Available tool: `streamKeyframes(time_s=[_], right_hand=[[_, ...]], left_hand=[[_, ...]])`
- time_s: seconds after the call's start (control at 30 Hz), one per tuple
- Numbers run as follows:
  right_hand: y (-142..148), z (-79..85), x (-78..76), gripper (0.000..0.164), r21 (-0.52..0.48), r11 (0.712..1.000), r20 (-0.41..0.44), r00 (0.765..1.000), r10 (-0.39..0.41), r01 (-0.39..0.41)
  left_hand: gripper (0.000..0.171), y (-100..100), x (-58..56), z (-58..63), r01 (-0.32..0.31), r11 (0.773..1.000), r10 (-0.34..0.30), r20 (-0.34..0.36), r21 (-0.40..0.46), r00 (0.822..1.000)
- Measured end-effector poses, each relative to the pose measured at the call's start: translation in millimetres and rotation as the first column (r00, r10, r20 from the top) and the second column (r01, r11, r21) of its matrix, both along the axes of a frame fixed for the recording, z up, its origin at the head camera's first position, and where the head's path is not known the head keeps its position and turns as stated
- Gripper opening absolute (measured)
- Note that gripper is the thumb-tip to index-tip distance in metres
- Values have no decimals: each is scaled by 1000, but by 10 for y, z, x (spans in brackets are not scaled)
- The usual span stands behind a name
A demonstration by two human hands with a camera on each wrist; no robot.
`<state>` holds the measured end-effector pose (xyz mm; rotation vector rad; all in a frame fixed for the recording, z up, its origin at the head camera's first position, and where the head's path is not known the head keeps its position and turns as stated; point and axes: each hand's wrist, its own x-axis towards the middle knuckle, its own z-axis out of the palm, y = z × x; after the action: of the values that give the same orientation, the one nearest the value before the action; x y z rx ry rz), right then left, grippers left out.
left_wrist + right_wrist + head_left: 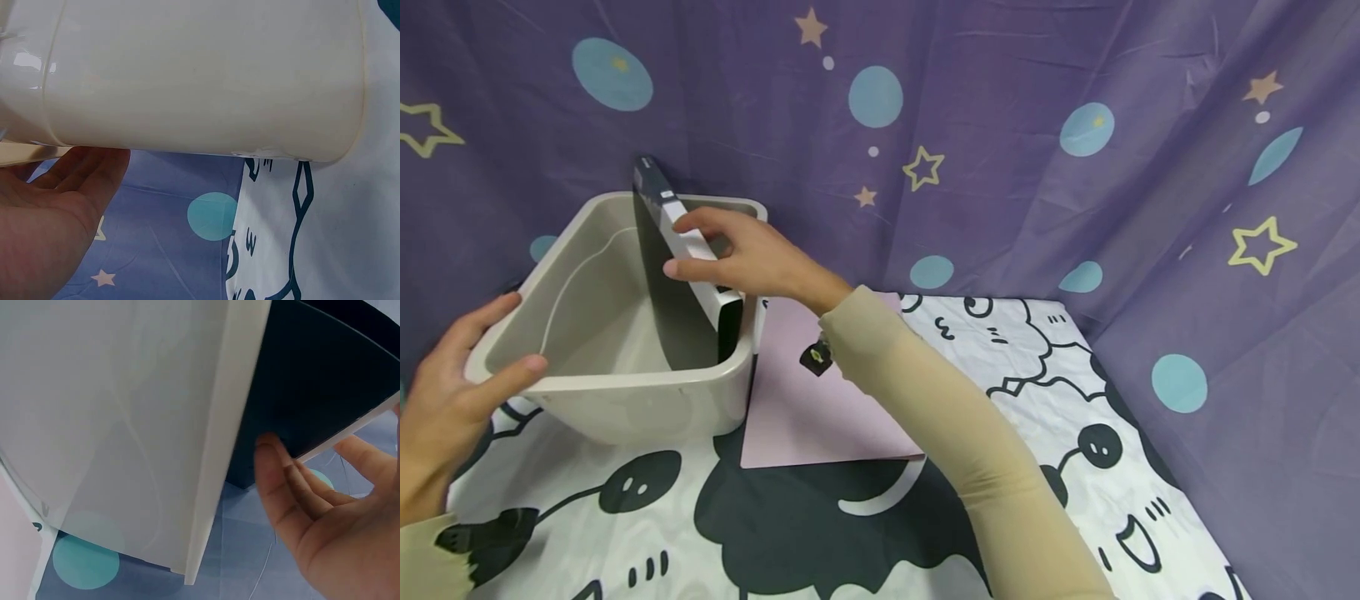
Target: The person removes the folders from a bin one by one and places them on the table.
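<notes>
A pale grey plastic bin [655, 400] stands at the left, its opening facing up. My left hand [463, 379] grips the bin's left rim, thumb over the edge; in the left wrist view the hand [69, 206] shows against the bin's outer wall. A flat dark box with a white narrow side [696, 250] leans in the bin along its right side, its far end sticking up above the rim. My right hand [745, 250] holds that box by its white side, thumb and fingers apart across it. In the right wrist view the box's dark face [312, 381] shows beside the fingers.
A pink flat sheet [827, 417] lies right of the bin on a black-and-white cartoon-print cloth [647, 550]. Purple curtains [1000, 208] with stars and blue spots hang behind and along the right. Small black wrist devices [816, 357] sit at both sleeves.
</notes>
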<state>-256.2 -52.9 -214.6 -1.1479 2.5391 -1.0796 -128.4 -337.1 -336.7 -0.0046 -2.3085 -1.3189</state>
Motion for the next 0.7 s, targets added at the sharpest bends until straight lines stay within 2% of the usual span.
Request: streamKeyframes(time_s=[0.13, 0.43, 0.7], right_hand=[[-68, 63, -24, 61, 91, 996, -26, 1000, 8, -6], [-223, 160, -72, 64, 213, 977, 34, 999, -10, 3], [-296, 174, -101, 68, 265, 964, 66, 997, -35, 16]], left_hand=[[77, 9, 13, 8, -5, 1000, 5, -13, -5, 1000], [77, 37, 29, 36, 5, 1000, -5, -10, 4, 1000], [77, 53, 21, 41, 14, 1000, -13, -26, 0, 1000]])
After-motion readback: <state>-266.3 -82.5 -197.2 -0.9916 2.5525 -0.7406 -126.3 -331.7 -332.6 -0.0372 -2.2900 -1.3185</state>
